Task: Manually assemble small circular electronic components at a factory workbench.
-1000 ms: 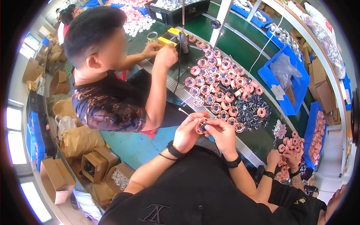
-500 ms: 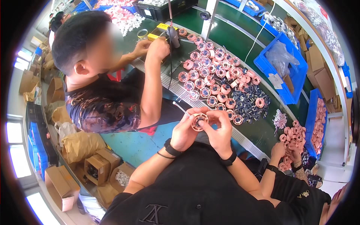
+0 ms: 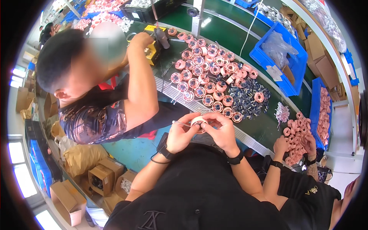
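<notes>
In front of my body, both hands hold one pink ring-shaped plastic housing [image 3: 199, 120] with dark parts inside. My left hand [image 3: 179, 135] grips its left side, and a thin white cable [image 3: 180, 123] sticks out past those fingers. On the opposite side my right hand [image 3: 222, 133] closes round the rim, thumb pressed to the near face. The ring is tilted, so its inside is mostly hidden. Beyond my hands, many similar pink housings [image 3: 199, 92] fitted with dark parts lie on the green bench, beside a heap of small dark parts [image 3: 251, 100].
A co-worker [image 3: 96, 84] sits at the left, one hand by a yellow tool [image 3: 153, 51]. At the right another person's hands [image 3: 281, 145] are over a pile of pink rings [image 3: 297, 132]. Blue bins [image 3: 285, 61] stand along the far side; cartons [image 3: 101, 178] fill the lower left.
The pink housing has tipped from facing me to more edge-on, and both thumbs now press on its near side. The left co-worker's arm has shifted toward the yellow tool. The whole view has turned slightly.
</notes>
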`<state>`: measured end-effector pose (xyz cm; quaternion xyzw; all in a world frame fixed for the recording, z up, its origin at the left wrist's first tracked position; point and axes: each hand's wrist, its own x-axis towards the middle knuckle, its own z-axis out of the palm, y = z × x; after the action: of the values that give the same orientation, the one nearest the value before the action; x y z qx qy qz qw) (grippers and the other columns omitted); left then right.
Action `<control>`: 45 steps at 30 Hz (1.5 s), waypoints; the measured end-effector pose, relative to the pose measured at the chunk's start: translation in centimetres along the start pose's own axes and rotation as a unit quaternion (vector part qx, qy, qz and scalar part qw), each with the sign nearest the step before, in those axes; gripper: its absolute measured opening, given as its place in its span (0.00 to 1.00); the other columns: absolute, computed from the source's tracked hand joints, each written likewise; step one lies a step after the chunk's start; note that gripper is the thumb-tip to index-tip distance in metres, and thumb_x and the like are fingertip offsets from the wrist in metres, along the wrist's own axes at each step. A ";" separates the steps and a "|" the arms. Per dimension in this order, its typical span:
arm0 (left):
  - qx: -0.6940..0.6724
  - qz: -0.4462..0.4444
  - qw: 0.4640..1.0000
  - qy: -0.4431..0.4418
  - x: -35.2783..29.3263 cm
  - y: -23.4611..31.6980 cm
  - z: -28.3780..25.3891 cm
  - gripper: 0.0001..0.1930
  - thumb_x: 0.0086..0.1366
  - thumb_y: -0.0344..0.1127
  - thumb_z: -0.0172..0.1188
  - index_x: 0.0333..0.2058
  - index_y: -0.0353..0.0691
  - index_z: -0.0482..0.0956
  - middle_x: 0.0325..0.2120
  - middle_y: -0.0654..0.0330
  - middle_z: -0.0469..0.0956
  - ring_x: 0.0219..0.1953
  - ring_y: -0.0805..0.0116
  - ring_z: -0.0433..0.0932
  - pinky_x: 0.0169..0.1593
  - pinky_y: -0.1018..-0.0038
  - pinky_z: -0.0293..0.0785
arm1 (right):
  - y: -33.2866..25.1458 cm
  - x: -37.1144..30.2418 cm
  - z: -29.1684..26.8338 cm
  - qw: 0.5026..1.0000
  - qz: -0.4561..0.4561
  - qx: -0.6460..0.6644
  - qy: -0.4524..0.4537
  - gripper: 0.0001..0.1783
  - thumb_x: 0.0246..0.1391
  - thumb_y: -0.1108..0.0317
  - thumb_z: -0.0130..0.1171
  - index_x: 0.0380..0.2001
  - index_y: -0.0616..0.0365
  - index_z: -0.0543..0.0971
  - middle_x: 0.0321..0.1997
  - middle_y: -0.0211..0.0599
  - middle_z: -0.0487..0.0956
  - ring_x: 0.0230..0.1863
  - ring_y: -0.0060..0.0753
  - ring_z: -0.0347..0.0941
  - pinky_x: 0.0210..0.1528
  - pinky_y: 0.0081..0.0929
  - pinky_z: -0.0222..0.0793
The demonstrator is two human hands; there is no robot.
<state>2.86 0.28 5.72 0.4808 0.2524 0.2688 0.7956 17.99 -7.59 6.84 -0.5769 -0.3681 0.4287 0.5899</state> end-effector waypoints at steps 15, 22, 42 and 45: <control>0.082 0.010 0.996 0.028 2.1 -2.2 1.1 0.20 0.63 0.22 0.56 0.54 0.25 0.67 0.41 0.51 0.77 0.43 0.66 0.78 0.47 0.72 0.79 | 0.9 0.1 -0.7 0.994 -0.024 0.044 0.095 0.08 0.49 0.80 0.60 0.35 0.69 0.77 0.37 0.38 0.76 0.38 0.27 0.78 0.41 0.24 0.77; 0.002 -0.066 0.998 0.018 4.9 -4.9 0.3 0.18 0.66 0.25 0.55 0.53 0.26 0.68 0.44 0.52 0.77 0.42 0.68 0.79 0.46 0.73 0.78 | 4.0 0.8 -3.3 0.995 0.022 -0.032 0.093 0.16 0.52 0.72 0.63 0.43 0.67 0.76 0.40 0.39 0.80 0.39 0.27 0.79 0.41 0.24 0.76; 0.030 -0.192 0.979 0.056 7.7 -8.5 -2.4 0.17 0.65 0.34 0.59 0.51 0.33 0.75 0.42 0.59 0.79 0.41 0.74 0.77 0.42 0.77 0.75 | 8.8 18.4 -7.2 0.975 0.122 -0.082 0.166 0.14 0.48 0.73 0.66 0.37 0.68 0.78 0.30 0.38 0.83 0.25 0.25 0.79 0.26 0.22 0.76; 0.039 -0.206 0.976 0.056 7.8 -9.9 -2.8 0.16 0.65 0.34 0.59 0.49 0.34 0.76 0.39 0.60 0.80 0.37 0.75 0.77 0.36 0.78 0.75 | 9.6 19.8 -6.2 0.976 0.147 -0.084 0.135 0.15 0.47 0.71 0.67 0.38 0.66 0.78 0.30 0.38 0.83 0.26 0.26 0.80 0.27 0.23 0.76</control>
<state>8.55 3.37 -5.50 0.4332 0.4007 0.1156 0.7990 30.15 8.25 -4.30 -0.7247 -0.2313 0.3961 0.5142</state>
